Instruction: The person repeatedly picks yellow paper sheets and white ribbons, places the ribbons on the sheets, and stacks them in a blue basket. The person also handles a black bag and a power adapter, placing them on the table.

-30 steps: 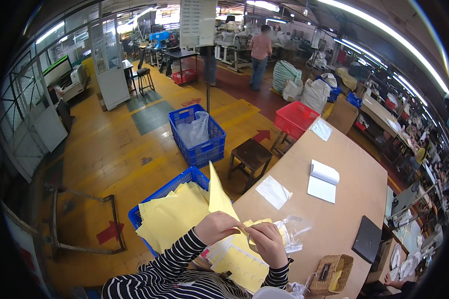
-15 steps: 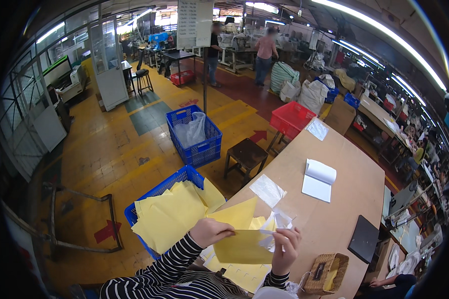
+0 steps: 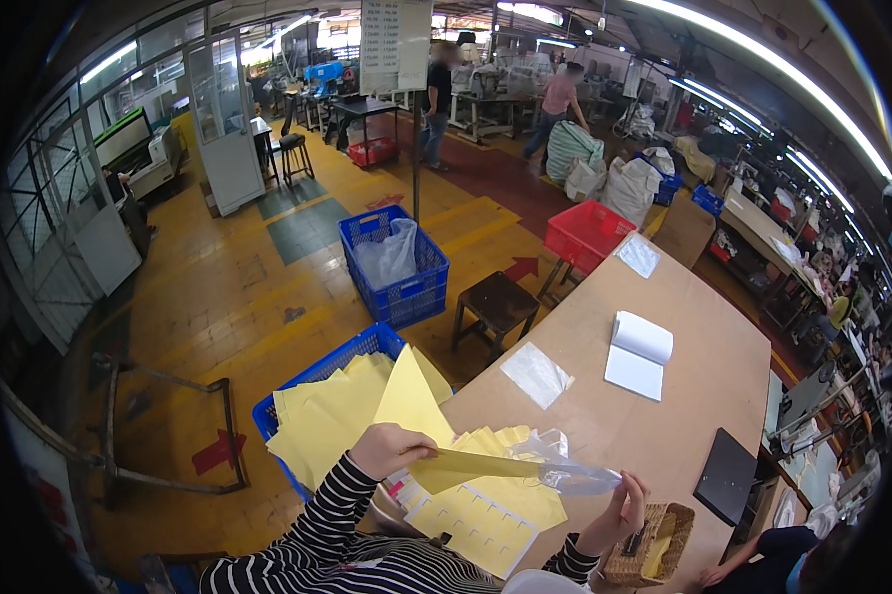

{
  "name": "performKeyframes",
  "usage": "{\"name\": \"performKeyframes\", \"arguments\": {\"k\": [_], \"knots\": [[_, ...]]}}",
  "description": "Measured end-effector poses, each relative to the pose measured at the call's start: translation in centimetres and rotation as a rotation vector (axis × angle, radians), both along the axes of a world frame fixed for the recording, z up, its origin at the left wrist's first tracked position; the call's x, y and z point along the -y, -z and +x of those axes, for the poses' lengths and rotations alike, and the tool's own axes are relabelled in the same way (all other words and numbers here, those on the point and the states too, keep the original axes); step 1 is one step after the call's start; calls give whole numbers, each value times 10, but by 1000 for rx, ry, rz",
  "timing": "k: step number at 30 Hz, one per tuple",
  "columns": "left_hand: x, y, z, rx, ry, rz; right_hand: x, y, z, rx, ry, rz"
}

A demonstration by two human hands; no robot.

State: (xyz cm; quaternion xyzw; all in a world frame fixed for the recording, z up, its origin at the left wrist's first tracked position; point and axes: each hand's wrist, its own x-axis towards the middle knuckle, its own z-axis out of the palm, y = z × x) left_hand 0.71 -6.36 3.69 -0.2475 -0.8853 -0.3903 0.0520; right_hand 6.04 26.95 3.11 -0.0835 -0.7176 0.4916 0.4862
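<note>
My left hand pinches the left end of a yellow paper sheet, stretched nearly edge-on over the table. A pointed yellow flap stands up beyond that hand. At the sheet's right end is a clear plastic sleeve; my right hand grips its far edge between thumb and fingers. Whether the paper sits inside the plastic or behind it, I cannot tell. Below lie more yellow sheets, and nearer me a yellow sheet with small curved cuts. Crumpled clear plastic lies behind.
Left of the table, a blue crate holds many yellow sheets. Beyond stand another blue crate, a stool and a red crate. On the table are a notebook, a flat black object and a wicker basket. A co-worker's arm shows lower right.
My right hand has moved right and slightly down, drawing the plastic out taut. The held yellow sheet has tipped edge-on, uncovering sheets below. My left hand has shifted slightly left.
</note>
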Motion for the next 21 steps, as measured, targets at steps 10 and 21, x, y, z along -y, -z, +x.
{"name": "performKeyframes", "arguments": {"k": [10, 21], "knots": [[0, 0, 6, 12, -49, 110, -14, 4, 6, -7, 150, -240], [13, 14, 2, 152, -130, 226, -56, 33, 33, -327, -53, -794]]}}
